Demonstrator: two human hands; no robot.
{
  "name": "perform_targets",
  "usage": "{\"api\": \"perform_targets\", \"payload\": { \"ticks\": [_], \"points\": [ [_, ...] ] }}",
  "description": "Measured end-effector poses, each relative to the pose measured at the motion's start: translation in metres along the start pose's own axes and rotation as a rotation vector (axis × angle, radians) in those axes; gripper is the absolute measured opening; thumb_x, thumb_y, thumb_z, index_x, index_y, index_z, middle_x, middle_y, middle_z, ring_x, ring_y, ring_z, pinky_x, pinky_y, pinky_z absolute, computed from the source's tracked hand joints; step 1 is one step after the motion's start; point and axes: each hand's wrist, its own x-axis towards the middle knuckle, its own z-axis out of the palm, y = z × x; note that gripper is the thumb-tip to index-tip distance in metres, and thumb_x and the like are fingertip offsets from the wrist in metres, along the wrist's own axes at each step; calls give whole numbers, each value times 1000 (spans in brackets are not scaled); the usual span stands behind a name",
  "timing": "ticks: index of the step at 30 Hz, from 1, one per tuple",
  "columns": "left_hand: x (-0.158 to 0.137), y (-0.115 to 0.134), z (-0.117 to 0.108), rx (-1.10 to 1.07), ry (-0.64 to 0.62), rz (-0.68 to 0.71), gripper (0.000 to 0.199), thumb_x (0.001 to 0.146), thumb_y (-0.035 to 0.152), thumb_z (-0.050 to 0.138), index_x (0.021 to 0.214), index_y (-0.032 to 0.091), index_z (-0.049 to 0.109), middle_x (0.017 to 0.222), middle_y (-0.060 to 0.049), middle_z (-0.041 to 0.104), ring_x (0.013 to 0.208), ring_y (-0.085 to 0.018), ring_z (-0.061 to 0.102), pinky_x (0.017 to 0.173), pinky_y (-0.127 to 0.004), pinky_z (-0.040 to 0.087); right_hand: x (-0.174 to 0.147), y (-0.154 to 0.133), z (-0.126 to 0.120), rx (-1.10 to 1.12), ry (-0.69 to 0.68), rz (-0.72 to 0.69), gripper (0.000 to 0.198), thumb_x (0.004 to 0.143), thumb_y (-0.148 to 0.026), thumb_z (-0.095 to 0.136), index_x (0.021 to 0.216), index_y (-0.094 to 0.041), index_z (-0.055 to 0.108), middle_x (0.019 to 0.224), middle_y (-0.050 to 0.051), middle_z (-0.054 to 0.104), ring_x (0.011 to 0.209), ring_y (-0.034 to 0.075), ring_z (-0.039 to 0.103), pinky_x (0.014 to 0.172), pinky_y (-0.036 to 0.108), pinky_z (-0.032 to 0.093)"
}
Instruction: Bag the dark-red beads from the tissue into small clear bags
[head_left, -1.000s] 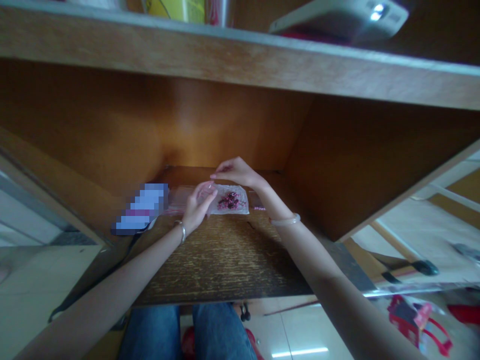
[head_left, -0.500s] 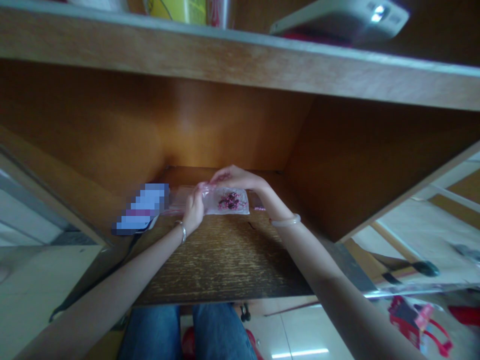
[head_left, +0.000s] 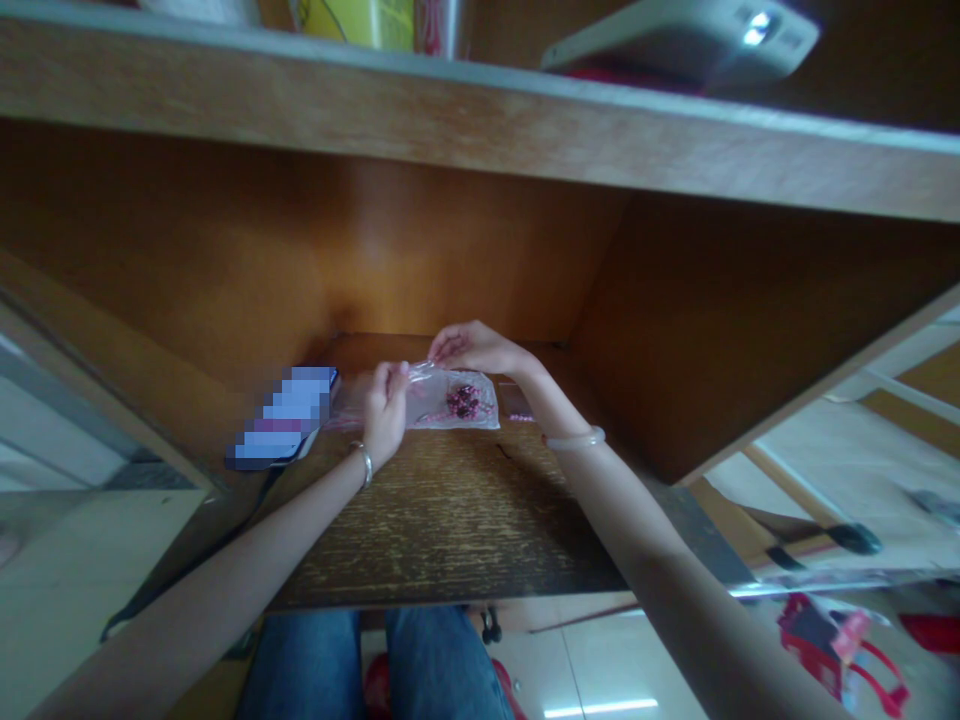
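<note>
A clear plastic bag (head_left: 436,405) lies on the wooden desk, with a small heap of pink and dark red beads (head_left: 466,402) at its right end. My left hand (head_left: 386,412) is closed on the bag's upper left part, thumb and fingers pinched together. Just past it, my right hand (head_left: 474,348) arches over the bag's far edge. Its fingertips pinch the plastic there, and a taut, shiny fold runs between both hands. Right of the bag, partly behind my right wrist, is a small clear packet (head_left: 517,403) with a row of pink beads.
A phone (head_left: 289,415) with a blurred screen leans at the left, a dark cable (head_left: 259,500) running from it. Overhead is a shelf edge (head_left: 480,120) bearing a pale device (head_left: 682,45) with a bright light. Wooden panels (head_left: 750,330) enclose the desk.
My right hand has shifted slightly right and up, away from my left hand, and the plastic between them is pulled out. The beads look more bunched at the bag's right end.
</note>
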Motion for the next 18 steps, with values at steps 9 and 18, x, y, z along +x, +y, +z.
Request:
{"api": "perform_targets", "payload": {
  "ticks": [9, 18],
  "points": [
    [1, -8, 1, -9, -8, 27, 27, 90, 47, 46, 82, 21, 46, 65, 4, 60, 60, -11, 59, 67, -26, 47, 1, 0, 0, 39, 40, 1, 23, 69, -16, 66, 90, -12, 61, 80, 4, 67, 75, 13, 62, 70, 27, 48],
    [-1, -3, 2, 5, -5, 61, 26, 90, 45, 46, 80, 21, 47, 66, 3, 60, 63, -11, 60, 69, -27, 47, -2, -2, -3, -53, -36, -2, 24, 72, -27, 66, 89, -12, 70, 85, 5, 70, 75, 13, 62, 70, 26, 47]
  ]
}}
